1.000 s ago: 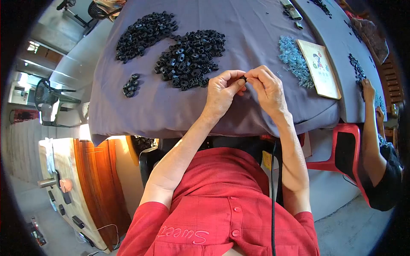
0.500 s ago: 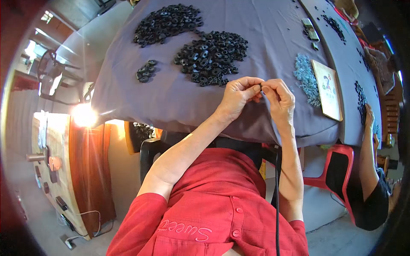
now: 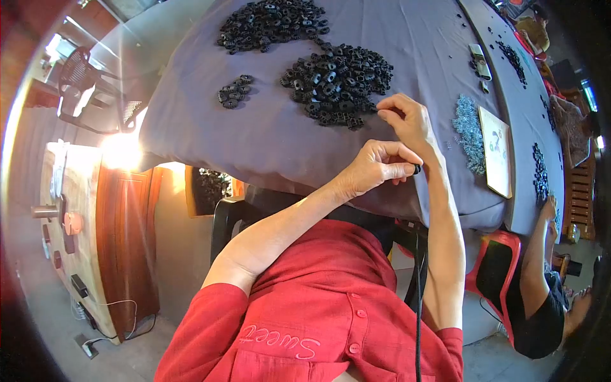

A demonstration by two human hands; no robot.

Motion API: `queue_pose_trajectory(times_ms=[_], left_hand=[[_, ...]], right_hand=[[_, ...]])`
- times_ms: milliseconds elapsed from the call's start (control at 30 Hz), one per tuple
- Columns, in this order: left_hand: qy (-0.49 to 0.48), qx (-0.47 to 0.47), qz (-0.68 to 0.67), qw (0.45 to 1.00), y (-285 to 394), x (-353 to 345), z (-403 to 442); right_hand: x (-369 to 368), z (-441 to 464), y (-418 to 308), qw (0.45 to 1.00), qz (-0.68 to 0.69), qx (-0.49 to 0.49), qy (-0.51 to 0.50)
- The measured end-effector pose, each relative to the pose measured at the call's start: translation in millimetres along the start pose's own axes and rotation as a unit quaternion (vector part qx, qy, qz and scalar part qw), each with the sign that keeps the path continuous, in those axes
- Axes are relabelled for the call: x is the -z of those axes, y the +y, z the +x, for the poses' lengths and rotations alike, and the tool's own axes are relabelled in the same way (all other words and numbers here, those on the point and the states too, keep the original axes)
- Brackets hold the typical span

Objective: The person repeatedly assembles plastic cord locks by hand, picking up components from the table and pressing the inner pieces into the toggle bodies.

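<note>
My left hand [image 3: 379, 167] pinches a small black part [image 3: 417, 169] between thumb and fingers, above the front edge of the grey cloth. Beyond it, my right hand [image 3: 407, 120] reaches to the near right edge of a pile of black parts [image 3: 340, 79]; its thumb and forefinger are apart with nothing visible between them. A second black pile [image 3: 270, 24] lies farther back, and a small group of black parts [image 3: 235, 91] lies to the left. Clear bluish springs [image 3: 470, 134] form a heap on the right, against a pale booklet [image 3: 495, 151].
Past the booklet, a second grey-covered table [image 3: 519, 108] holds scattered black parts. A co-worker's arm [image 3: 538, 254] reaches onto it beside a red chair [image 3: 509, 280]. A black cable [image 3: 419, 305] hangs before my shirt. A wooden cabinet [image 3: 127, 235] stands at the left.
My hands have parted. The right one has moved forward to the black pile, while the left one keeps the small black part. The view has shifted.
</note>
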State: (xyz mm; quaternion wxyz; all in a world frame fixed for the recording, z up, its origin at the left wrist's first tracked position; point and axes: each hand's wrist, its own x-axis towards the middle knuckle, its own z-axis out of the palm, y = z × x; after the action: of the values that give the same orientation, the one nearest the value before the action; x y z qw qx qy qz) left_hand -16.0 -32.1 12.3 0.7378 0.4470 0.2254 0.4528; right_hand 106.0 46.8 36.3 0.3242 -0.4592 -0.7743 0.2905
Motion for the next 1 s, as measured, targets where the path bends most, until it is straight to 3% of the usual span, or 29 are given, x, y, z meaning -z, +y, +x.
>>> queue_pose_trajectory(times_ms=[133,433,533,600,767,867,1000], left_hand=[[0.013,0.0,-0.067,0.998,-3.1,4.7,1.7],[0.011,-0.003,-0.073,0.997,-3.0,4.3,1.1],[0.031,0.013,-0.115,0.993,-3.6,3.4,3.3],[0.056,0.014,-0.116,0.992,-2.6,3.4,8.4],[0.073,-0.016,-0.06,0.995,1.0,0.1,42.3],[0.071,-0.028,-0.03,0.997,-8.1,-2.1,49.7],[0.077,-0.028,0.012,0.997,-11.7,-3.9,42.7]], right_hand=[[-9.2,9.9,3.1,0.996,-0.075,0.035,-0.018],[-6.0,7.9,2.8,0.989,-0.133,0.052,-0.038],[-3.2,-2.9,7.7,0.998,0.011,-0.048,0.031],[-2.8,-15.0,22.6,0.977,0.172,-0.047,0.116],[21.6,-57.2,25.3,0.946,0.238,-0.133,0.176],[13.3,-72.3,26.9,0.892,0.354,-0.13,0.247],[17.0,-77.1,14.7,0.872,0.392,-0.139,0.257]])
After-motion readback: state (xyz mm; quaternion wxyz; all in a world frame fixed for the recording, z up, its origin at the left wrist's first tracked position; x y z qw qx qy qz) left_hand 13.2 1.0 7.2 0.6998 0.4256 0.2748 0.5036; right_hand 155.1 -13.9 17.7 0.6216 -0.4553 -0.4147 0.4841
